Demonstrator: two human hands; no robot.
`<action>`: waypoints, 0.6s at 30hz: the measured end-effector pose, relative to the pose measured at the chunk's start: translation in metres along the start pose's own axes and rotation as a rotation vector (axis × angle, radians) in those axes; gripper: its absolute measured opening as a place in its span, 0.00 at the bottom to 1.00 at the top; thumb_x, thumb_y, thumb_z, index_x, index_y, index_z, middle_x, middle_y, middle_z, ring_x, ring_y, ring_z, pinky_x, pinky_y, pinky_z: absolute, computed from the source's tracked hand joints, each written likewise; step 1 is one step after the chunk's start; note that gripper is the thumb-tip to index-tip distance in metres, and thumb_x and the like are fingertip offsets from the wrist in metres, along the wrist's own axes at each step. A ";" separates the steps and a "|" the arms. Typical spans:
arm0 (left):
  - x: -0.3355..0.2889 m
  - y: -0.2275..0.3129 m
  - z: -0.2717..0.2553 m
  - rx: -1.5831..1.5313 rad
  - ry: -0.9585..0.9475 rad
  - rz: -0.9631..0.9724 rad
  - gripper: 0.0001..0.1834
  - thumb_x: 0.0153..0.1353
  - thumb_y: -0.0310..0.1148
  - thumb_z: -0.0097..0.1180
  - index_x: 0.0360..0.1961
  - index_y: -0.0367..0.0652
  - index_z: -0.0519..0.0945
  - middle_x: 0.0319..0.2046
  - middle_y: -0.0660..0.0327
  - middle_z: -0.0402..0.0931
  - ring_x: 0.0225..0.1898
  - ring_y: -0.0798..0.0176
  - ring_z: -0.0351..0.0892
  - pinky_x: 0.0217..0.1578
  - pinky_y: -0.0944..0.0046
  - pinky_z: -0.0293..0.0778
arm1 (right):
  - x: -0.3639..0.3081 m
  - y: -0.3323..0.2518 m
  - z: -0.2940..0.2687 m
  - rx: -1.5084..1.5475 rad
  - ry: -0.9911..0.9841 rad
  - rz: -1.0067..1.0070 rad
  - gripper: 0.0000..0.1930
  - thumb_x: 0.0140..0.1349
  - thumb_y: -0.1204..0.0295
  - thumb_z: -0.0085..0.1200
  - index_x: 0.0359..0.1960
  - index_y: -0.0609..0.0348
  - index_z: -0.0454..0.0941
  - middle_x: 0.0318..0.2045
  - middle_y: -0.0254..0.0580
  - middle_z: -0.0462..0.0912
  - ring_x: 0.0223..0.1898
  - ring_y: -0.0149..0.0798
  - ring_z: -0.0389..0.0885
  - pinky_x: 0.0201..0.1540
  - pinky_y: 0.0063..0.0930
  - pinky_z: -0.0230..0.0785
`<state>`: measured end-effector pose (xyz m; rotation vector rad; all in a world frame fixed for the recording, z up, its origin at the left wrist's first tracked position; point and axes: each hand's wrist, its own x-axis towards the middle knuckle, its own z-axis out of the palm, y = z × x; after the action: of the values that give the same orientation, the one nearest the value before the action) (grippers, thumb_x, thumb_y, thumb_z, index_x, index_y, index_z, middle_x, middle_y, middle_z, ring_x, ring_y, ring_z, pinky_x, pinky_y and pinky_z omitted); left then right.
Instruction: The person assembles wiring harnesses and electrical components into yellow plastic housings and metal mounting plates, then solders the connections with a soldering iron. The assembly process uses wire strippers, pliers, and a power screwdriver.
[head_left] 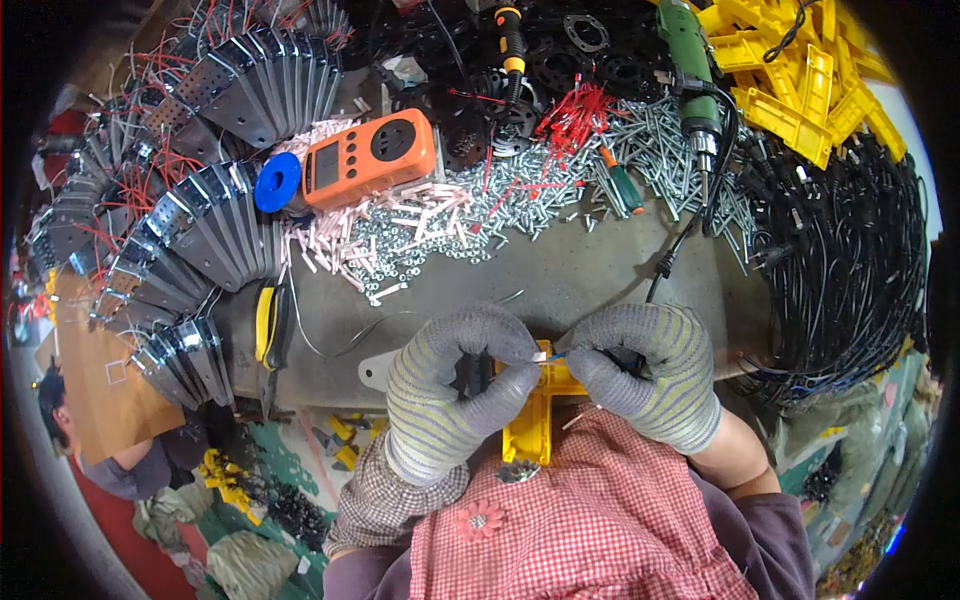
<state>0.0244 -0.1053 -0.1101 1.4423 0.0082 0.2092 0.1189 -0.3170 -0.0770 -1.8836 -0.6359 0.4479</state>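
Note:
My left hand (450, 390), in a grey and yellow striped glove, is closed in a pinch on a small white sleeve (540, 357). Facing it, my right hand (650, 372), gloved alike, pinches a thin blue wire (558, 356) whose end meets the sleeve; whether it sits inside, I cannot tell. Beneath both hands lies a yellow plastic housing (527, 435) at the table's near edge, partly covered by the gloves. By the left wrist, a grey metal plate with a hole (375, 371) sticks out.
Yellow-handled pliers (266, 325) and stacked grey metal plates (210, 225) are at left. An orange meter (370, 157), blue tape roll (278, 182), pink-white tubes and loose screws (655, 150) fill the back. A green electric screwdriver (690, 80), black cables (840, 260) and yellow housings (800, 90) are at right.

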 end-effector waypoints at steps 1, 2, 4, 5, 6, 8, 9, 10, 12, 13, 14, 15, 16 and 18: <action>0.001 -0.001 -0.001 0.033 -0.018 0.021 0.14 0.61 0.17 0.69 0.46 0.41 0.81 0.45 0.58 0.84 0.47 0.66 0.84 0.50 0.64 0.80 | 0.000 0.000 0.000 0.003 0.004 -0.001 0.10 0.65 0.63 0.69 0.40 0.56 0.91 0.29 0.42 0.90 0.26 0.40 0.89 0.32 0.31 0.78; 0.001 -0.001 -0.002 0.065 -0.035 0.042 0.14 0.61 0.17 0.69 0.46 0.41 0.81 0.45 0.57 0.84 0.47 0.65 0.84 0.51 0.63 0.80 | 0.000 0.000 0.000 0.006 0.007 -0.002 0.10 0.65 0.63 0.68 0.40 0.56 0.91 0.28 0.42 0.90 0.26 0.40 0.89 0.31 0.32 0.78; 0.000 0.002 0.001 0.090 -0.017 0.031 0.14 0.61 0.17 0.69 0.46 0.41 0.82 0.45 0.57 0.84 0.48 0.65 0.84 0.51 0.63 0.80 | -0.001 0.000 0.000 0.015 0.011 0.015 0.10 0.65 0.63 0.68 0.40 0.56 0.91 0.28 0.41 0.90 0.25 0.40 0.88 0.31 0.32 0.77; 0.000 0.002 0.003 0.114 0.003 0.020 0.14 0.61 0.17 0.69 0.46 0.41 0.82 0.45 0.57 0.84 0.48 0.64 0.84 0.52 0.63 0.80 | -0.002 0.001 0.000 0.023 0.013 0.030 0.11 0.64 0.63 0.68 0.40 0.56 0.91 0.28 0.41 0.89 0.25 0.40 0.88 0.31 0.32 0.77; 0.000 0.003 0.003 0.113 0.002 0.019 0.14 0.61 0.17 0.69 0.46 0.41 0.82 0.45 0.57 0.84 0.48 0.64 0.84 0.52 0.63 0.80 | -0.002 0.001 0.000 0.023 0.013 0.031 0.11 0.64 0.63 0.68 0.40 0.56 0.91 0.28 0.41 0.89 0.25 0.40 0.88 0.31 0.32 0.77; 0.000 0.003 0.005 0.090 0.002 0.005 0.14 0.61 0.17 0.69 0.46 0.40 0.82 0.45 0.57 0.84 0.49 0.64 0.85 0.53 0.61 0.80 | -0.001 0.002 -0.001 -0.025 0.015 -0.030 0.11 0.64 0.62 0.68 0.40 0.56 0.91 0.28 0.41 0.89 0.25 0.41 0.88 0.31 0.32 0.77; 0.000 0.002 0.005 0.089 0.003 0.005 0.14 0.61 0.17 0.69 0.46 0.40 0.82 0.45 0.57 0.84 0.49 0.64 0.85 0.53 0.61 0.80 | -0.001 0.002 -0.001 -0.026 0.014 -0.030 0.11 0.64 0.62 0.68 0.40 0.56 0.91 0.28 0.41 0.89 0.25 0.41 0.88 0.31 0.32 0.77; 0.000 0.002 0.005 0.084 0.005 0.006 0.14 0.61 0.17 0.69 0.45 0.40 0.82 0.45 0.57 0.84 0.49 0.63 0.85 0.53 0.61 0.80 | -0.001 0.001 -0.001 -0.024 0.011 -0.020 0.11 0.64 0.62 0.68 0.40 0.55 0.91 0.28 0.41 0.89 0.25 0.41 0.88 0.31 0.32 0.77; 0.000 0.002 0.005 0.079 0.010 0.008 0.13 0.60 0.18 0.69 0.45 0.39 0.82 0.45 0.57 0.84 0.49 0.63 0.85 0.53 0.60 0.80 | -0.001 0.001 0.000 -0.023 0.006 -0.010 0.11 0.64 0.62 0.68 0.40 0.55 0.91 0.28 0.40 0.89 0.26 0.42 0.88 0.31 0.32 0.77; 0.000 0.002 0.004 0.123 -0.004 0.003 0.13 0.60 0.18 0.69 0.44 0.39 0.82 0.45 0.57 0.84 0.49 0.62 0.85 0.54 0.60 0.80 | -0.001 0.003 0.001 -0.047 0.033 -0.047 0.10 0.63 0.63 0.68 0.40 0.55 0.91 0.28 0.40 0.89 0.26 0.42 0.88 0.32 0.33 0.78; 0.000 0.003 0.003 0.167 -0.017 -0.002 0.12 0.60 0.18 0.69 0.44 0.39 0.82 0.45 0.56 0.85 0.49 0.62 0.86 0.54 0.60 0.80 | -0.001 0.003 0.002 -0.071 0.060 -0.083 0.10 0.63 0.63 0.68 0.40 0.54 0.91 0.28 0.40 0.89 0.26 0.43 0.88 0.32 0.34 0.78; 0.000 0.003 0.003 0.165 -0.017 -0.002 0.12 0.60 0.18 0.69 0.44 0.39 0.82 0.45 0.56 0.85 0.49 0.62 0.86 0.54 0.60 0.80 | -0.002 0.002 0.002 -0.072 0.060 -0.083 0.10 0.63 0.63 0.68 0.40 0.54 0.91 0.28 0.40 0.89 0.26 0.43 0.88 0.32 0.34 0.78; 0.000 0.004 0.003 0.169 -0.017 -0.009 0.12 0.60 0.19 0.70 0.44 0.40 0.83 0.44 0.57 0.85 0.49 0.62 0.86 0.54 0.60 0.80 | -0.001 0.001 0.001 -0.136 0.058 -0.115 0.09 0.61 0.64 0.69 0.39 0.54 0.91 0.29 0.40 0.89 0.27 0.44 0.88 0.32 0.35 0.78; 0.000 0.005 0.003 0.171 -0.016 -0.016 0.12 0.60 0.19 0.70 0.44 0.40 0.83 0.44 0.57 0.85 0.49 0.62 0.86 0.54 0.60 0.80 | -0.002 0.002 0.003 -0.202 0.056 -0.148 0.09 0.60 0.65 0.69 0.39 0.54 0.91 0.29 0.41 0.89 0.27 0.45 0.88 0.32 0.36 0.79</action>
<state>0.0243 -0.1079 -0.1049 1.6136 0.0252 0.1873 0.1158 -0.3167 -0.0802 -2.0141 -0.8012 0.2418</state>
